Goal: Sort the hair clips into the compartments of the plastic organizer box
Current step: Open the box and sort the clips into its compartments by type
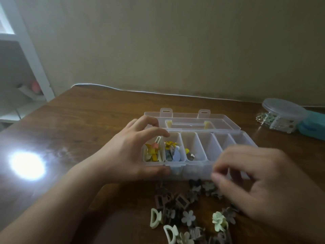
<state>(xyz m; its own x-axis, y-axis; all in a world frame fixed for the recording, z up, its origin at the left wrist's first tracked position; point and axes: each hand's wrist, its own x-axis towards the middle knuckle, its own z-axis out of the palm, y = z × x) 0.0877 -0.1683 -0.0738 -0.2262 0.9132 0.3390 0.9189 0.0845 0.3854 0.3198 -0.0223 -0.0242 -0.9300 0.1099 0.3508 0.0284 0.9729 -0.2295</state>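
Note:
The clear plastic organizer box [195, 170] lies open on the table, its lid [219, 123] folded back. My left hand [130, 152] grips the box's left end, thumb along the front wall and fingers curled over the first compartment. That compartment holds yellow, cream and pink clips [152, 152]. Yellow and blue clips [172, 150] fill the second, and a few small ones [189, 154] sit in the third. My right hand [260, 184] is blurred in front of the box's right half, fingers curled toward the thumb. What it holds cannot be made out. Loose hair clips [182, 206] lie nearer me.
The loose pile includes brown rectangular claws, grey flowers, pale green claws [155, 218] and a green flower clip [219, 221]. A round clear container [281, 107] with beads and a teal object [314, 126] stand at the far right. A white cable [140, 91] runs along the wall.

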